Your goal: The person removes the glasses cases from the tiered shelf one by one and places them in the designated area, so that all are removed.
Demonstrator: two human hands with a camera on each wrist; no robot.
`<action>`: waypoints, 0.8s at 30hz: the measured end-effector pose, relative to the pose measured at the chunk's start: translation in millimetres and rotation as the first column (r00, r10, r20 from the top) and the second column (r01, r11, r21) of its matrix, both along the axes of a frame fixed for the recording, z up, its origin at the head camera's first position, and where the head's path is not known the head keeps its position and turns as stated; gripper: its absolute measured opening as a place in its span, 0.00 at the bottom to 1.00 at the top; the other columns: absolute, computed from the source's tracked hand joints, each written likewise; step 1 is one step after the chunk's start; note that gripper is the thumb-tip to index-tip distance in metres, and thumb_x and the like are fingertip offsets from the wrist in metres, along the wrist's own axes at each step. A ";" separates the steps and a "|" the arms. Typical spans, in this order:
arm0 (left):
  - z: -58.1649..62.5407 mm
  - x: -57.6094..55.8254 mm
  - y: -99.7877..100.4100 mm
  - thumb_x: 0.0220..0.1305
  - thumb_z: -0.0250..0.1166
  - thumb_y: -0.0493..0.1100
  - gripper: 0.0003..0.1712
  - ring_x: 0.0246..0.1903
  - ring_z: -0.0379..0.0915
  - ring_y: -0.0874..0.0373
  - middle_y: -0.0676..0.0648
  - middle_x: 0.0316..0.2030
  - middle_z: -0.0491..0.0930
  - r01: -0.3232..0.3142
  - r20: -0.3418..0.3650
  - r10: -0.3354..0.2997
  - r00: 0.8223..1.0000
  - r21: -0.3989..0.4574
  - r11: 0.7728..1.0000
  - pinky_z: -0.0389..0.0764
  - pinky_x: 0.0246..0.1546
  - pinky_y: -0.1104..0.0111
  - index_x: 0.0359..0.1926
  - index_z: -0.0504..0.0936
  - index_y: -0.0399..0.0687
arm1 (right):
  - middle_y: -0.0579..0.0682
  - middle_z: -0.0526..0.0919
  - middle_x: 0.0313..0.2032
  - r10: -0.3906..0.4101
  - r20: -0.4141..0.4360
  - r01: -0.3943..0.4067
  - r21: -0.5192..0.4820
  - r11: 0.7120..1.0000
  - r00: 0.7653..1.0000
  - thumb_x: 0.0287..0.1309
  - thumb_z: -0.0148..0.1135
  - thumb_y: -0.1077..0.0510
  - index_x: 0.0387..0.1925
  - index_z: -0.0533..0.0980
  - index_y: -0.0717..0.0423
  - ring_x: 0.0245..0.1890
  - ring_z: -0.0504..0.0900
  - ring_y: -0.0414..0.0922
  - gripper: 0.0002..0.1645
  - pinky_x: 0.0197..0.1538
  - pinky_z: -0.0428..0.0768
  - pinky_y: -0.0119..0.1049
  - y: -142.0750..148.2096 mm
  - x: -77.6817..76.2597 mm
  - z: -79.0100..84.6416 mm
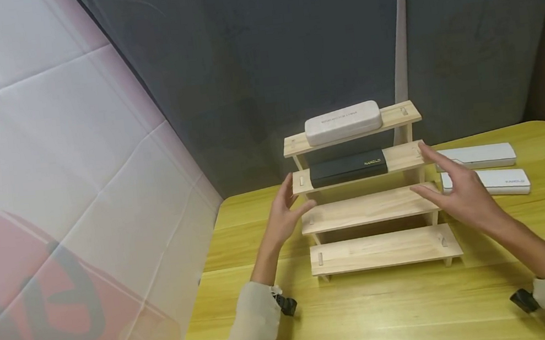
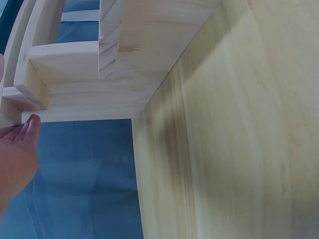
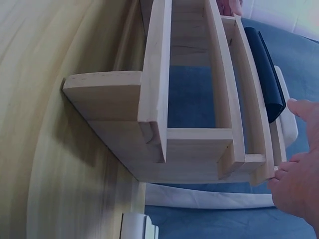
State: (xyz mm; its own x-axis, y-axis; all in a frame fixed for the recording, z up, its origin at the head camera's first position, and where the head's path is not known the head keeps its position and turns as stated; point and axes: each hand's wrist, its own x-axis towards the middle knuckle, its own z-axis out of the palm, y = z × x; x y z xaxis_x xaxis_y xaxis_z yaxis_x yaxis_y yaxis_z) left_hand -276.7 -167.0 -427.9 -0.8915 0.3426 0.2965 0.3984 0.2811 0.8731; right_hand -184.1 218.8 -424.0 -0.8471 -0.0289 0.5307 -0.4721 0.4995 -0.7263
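A four-step wooden display rack [image 1: 376,251] stands on the table. A light grey glasses case [image 1: 344,123] lies on its top step, and a black glasses case [image 1: 347,169] on the step below. The left hand [image 1: 283,217] is at the rack's left side, its fingertips touching the end of the black case's step, thumb spread apart. On the opposite side, the right hand [image 1: 465,197] has its fingers at that step's right end, thumb over the step beneath. In the right wrist view its fingers [image 3: 281,172] meet the wooden end. Neither hand curls round the wood.
Two white glasses cases, a rear one [image 1: 475,157] and a front one [image 1: 498,182], lie on the table [image 1: 382,313] right of the rack. A dark grey fabric partition [image 1: 267,71] rises behind; a white printed panel [image 1: 74,130] borders the left.
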 end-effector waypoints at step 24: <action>10.1 -9.9 7.9 0.70 0.74 0.46 0.54 0.80 0.53 0.47 0.44 0.82 0.56 -0.033 -0.028 0.033 0.999 -0.006 0.999 0.58 0.80 0.55 0.85 0.51 0.42 | 0.62 0.65 0.77 0.063 -0.057 -0.062 0.030 0.998 0.996 0.59 0.79 0.64 0.83 0.61 0.48 0.75 0.64 0.69 0.55 0.72 0.65 0.72 -26.1 -10.9 17.8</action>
